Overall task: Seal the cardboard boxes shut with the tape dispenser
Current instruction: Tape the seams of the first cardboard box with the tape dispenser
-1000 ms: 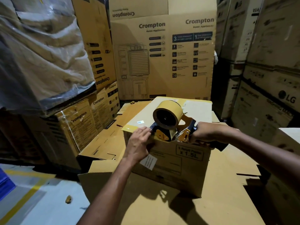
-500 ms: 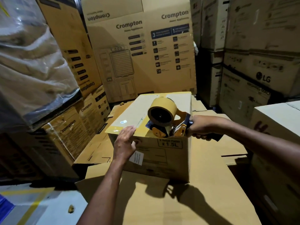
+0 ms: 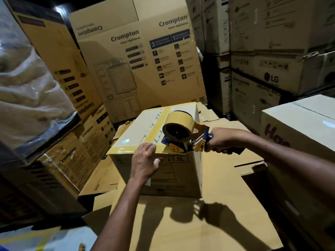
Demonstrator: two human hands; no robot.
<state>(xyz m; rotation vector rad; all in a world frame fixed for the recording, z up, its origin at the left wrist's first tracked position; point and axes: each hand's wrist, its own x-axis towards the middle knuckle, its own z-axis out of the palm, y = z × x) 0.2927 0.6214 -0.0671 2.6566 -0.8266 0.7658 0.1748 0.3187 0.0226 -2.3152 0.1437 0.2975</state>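
A small cardboard box (image 3: 174, 176) marked "x 1.5L" stands on a stack of flattened cartons. Brown tape runs along its top seam and across its near top edge. The tape dispenser (image 3: 181, 134), blue and yellow with a brown tape roll, sits at the box's near top edge. My right hand (image 3: 223, 141) grips its handle from the right. My left hand (image 3: 145, 160) rests on the box's near top edge and front face, left of the dispenser, its fingers pressing the tape strip there.
Flattened cartons (image 3: 208, 223) form the work surface under the box. Tall Crompton boxes (image 3: 141, 66) stand behind, LG boxes (image 3: 272, 77) are stacked at the right, and a large box (image 3: 299, 134) is close at the right. Plastic-wrapped goods (image 3: 30, 87) fill the left.
The view has swung left and closer. My left hand slid from beside the dispenser onto the near edge, over the tape. The dispenser stays at the near top edge in my right hand.
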